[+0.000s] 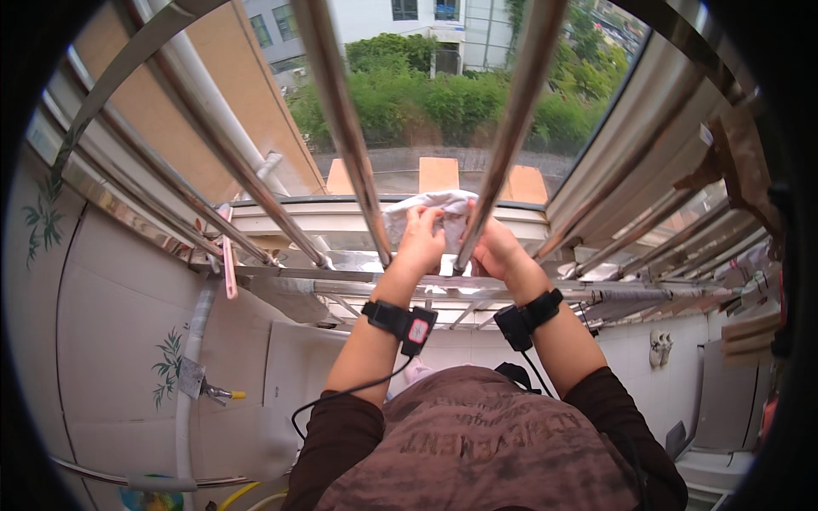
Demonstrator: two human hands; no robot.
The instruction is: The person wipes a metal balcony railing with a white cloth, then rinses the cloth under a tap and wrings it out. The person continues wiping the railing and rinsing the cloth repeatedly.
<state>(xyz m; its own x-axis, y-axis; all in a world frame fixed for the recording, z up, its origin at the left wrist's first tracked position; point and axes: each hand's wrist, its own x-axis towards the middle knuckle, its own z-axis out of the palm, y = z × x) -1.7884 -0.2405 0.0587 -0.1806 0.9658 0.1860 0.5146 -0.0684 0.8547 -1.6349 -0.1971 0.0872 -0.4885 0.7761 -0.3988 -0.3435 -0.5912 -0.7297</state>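
A crumpled white cloth (456, 203) is bunched up by the window, between and behind two upright metal bars. My left hand (422, 240) reaches through the gap between those bars, its fingers bent and pinching the cloth's near side. On the other side of the right-hand bar (501, 140), my right hand (498, 247) has its fingers curled at the cloth's right end; the bar partly hides them. Both forearms carry black wrist straps (390, 318) with small boxes and cables.
A horizontal metal rail (341, 274) runs below the bars, with drying-rack rods under it. A pink-handled item (228, 266) hangs at the left. Lower left, a tap (223, 393) juts from the tiled wall. Window glass (426, 111) lies beyond the bars.
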